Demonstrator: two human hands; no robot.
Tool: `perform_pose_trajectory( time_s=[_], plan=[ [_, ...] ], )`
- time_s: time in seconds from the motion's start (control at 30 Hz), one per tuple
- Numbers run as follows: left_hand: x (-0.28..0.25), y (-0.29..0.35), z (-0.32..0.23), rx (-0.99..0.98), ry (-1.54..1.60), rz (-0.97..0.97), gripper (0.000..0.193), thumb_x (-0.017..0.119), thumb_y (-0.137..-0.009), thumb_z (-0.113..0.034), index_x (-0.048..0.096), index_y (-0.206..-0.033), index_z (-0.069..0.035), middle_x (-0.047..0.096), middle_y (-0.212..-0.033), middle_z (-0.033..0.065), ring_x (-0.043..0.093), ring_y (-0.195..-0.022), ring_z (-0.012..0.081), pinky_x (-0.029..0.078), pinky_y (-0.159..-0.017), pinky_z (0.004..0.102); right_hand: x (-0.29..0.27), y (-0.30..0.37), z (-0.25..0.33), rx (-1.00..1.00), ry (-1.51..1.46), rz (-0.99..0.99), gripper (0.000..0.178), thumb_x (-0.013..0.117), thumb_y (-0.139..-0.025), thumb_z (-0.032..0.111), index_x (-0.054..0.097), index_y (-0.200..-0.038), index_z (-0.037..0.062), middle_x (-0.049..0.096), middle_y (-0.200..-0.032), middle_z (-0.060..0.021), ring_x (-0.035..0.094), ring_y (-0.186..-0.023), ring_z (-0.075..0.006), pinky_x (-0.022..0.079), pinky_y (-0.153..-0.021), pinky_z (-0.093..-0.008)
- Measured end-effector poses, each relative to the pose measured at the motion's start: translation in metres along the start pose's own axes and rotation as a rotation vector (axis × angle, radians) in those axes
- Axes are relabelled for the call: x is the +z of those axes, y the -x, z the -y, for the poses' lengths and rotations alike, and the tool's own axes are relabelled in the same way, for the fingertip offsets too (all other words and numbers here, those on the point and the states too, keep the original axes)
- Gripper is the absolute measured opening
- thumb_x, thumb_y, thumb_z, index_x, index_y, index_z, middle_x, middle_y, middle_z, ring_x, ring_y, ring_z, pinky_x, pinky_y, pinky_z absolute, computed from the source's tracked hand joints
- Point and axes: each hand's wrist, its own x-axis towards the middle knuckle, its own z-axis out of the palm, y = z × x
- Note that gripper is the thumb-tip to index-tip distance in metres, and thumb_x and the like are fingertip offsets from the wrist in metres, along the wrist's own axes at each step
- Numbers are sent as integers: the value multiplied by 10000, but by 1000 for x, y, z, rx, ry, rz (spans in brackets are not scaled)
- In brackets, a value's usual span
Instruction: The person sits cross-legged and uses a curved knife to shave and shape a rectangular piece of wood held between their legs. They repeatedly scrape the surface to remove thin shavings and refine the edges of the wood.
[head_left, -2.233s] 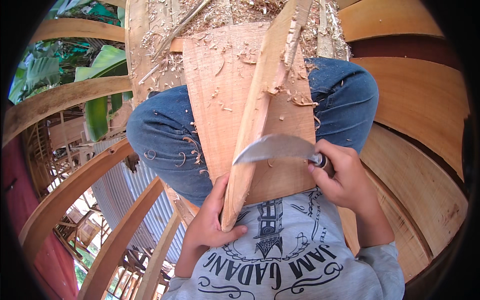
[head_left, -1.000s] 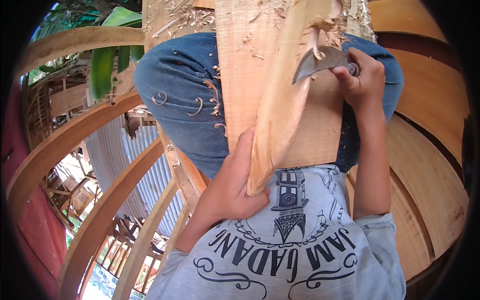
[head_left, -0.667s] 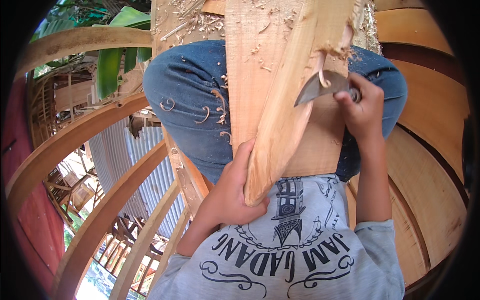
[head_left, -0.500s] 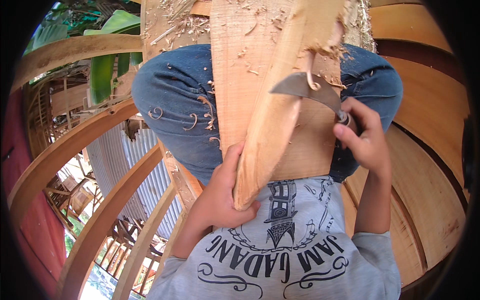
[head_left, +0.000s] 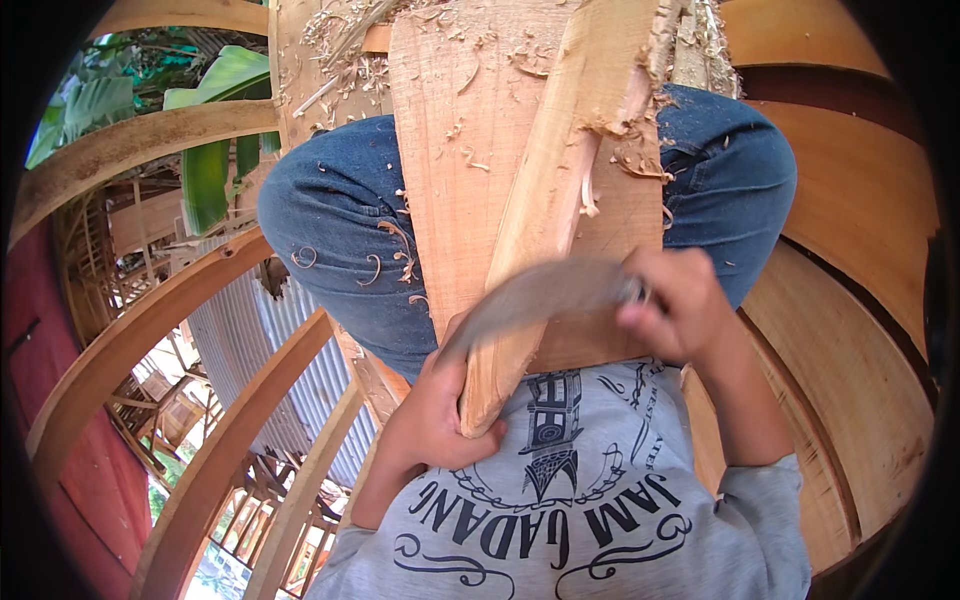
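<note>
Wooden piece (head_left: 553,180): slanted away rightward over the board (head_left: 455,210), its near end clasped in your left hand (head_left: 432,412); curved knife (head_left: 545,296): gripped in your right hand (head_left: 676,305), blade crossed that end.

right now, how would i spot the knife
Between the blue-jeaned knees lies a wide plank, with a narrower wooden piece slanting over it. Across that piece's near end, in the right hand, is the knife: curved grey metal, where both those pieces are pale wood.

Curved wooden ribs (head_left: 200,118) open onto corrugated metal sheets (head_left: 235,340) and green leaves (head_left: 205,190) in daylight, opposite a wall of broad planks (head_left: 850,180).
</note>
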Motion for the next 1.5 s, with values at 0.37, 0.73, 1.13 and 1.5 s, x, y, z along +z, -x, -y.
perform_pose_trajectory(
  time_s=[0.37, 0.73, 1.13, 1.5],
  plan=[
    [-1, 0, 1, -10, 41, 23, 920, 633, -518, -177, 283, -1346, 14, 401, -819, -15, 402, -609, 50, 306, -525, 185, 3, -4, -4, -3, 103, -78, 388, 655, -825, 357, 502, -731, 13, 449, -538, -122, 482, -452, -276, 390, -451, -342],
    [3, -1, 0, -152, 286, 20, 891, 614, -550, -125, 250, -1356, -12, 342, -734, -34, 323, -555, 40, 258, -499, 172, 11, -11, -9, 64, 120, -197, 341, 679, -805, 311, 521, -747, 14, 467, -549, -124, 495, -460, -290, 394, -454, -350],
    [4, -4, 6, -138, 360, 32, 909, 615, -538, -117, 245, -1360, 6, 324, -773, -20, 324, -596, 54, 255, -503, 180, 2, -16, -18, 52, 117, -218, 349, 665, -820, 314, 513, -724, 15, 470, -555, -135, 504, -488, -297, 397, -468, -358],
    [-3, -2, 13, -125, 420, 84, 893, 615, -531, -87, 269, -1350, -9, 338, -794, -16, 345, -620, 51, 284, -509, 179, -20, -9, 2, 581, -1174, 441, 243, 631, -879, 261, 532, -885, 39, 528, -615, -12, 470, -453, -42, 353, -382, -194]
  ],
)
